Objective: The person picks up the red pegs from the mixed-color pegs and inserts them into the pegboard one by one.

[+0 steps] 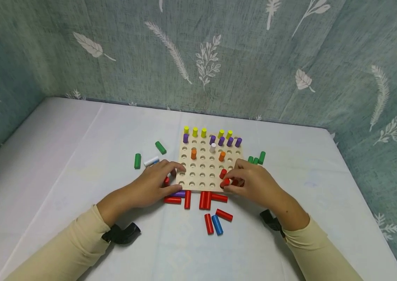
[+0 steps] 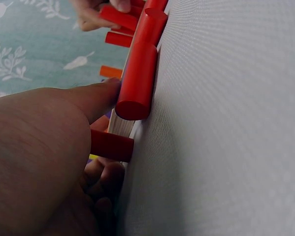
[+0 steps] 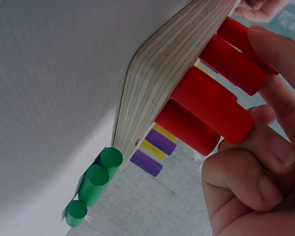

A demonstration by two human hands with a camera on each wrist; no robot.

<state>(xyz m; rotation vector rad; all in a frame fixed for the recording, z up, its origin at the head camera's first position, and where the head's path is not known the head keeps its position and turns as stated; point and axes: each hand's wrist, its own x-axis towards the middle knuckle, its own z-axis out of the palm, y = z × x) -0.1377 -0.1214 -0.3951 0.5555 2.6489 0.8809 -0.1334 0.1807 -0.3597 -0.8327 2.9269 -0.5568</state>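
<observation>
At the left of a pale tabletop [image 1: 72, 164], two green pegs [image 1: 137, 161] lie near a white peg [image 1: 151, 161], which sits just beside the left hand [image 1: 146, 185]. That hand grasps no peg: its index fingertip and thumb rest on the left side of a wooden board [image 1: 207, 170] at the centre, seemingly steadying it. If it slips or leans, the board could slide and jolt its standing pegs. The thumb is also close to a loose purple peg [image 1: 178, 194] and could roll it. In the middle, yellow pegs [image 1: 203, 132] and purple ones stand in the far rows, with bare holes nearer. Loose red pegs [image 1: 202, 200] crowd the near edge, where a brush of a sleeve or finger might scatter them. At the board's near right, the right hand [image 1: 256, 185] pinches a red peg [image 1: 225, 182] between thumb and finger; whether its base is fully seated cannot be told. Other red pegs stand close by, so a careless knuckle could tilt one, and a crooked push might jam the held peg on a hole's rim. Farther right, green pegs lie beside the board, where that hand's back could nudge them away.
</observation>
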